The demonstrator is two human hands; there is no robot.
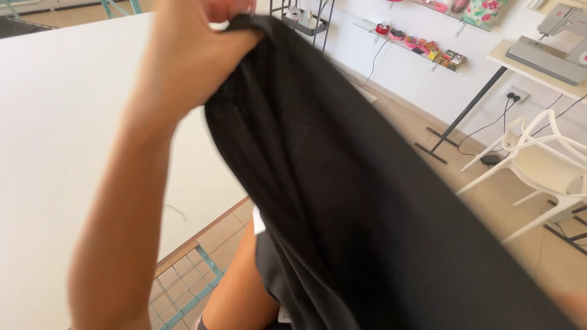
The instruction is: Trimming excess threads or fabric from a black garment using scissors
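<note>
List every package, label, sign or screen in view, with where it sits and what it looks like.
Small white tag: bottom edge of the black fabric, near the person's lap; print too small to tell.
Colourful small packs: right end of the wall shelf, boxy, in reds and yellows, blurred.
No signs or screens show.
The left hand grips the fabric's top edge; the right hand is barely visible at the lower right corner.

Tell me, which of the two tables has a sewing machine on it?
The small table by the wall, top right, carries the grey sewing machine. The big white table beside the left hand bears none.
</note>
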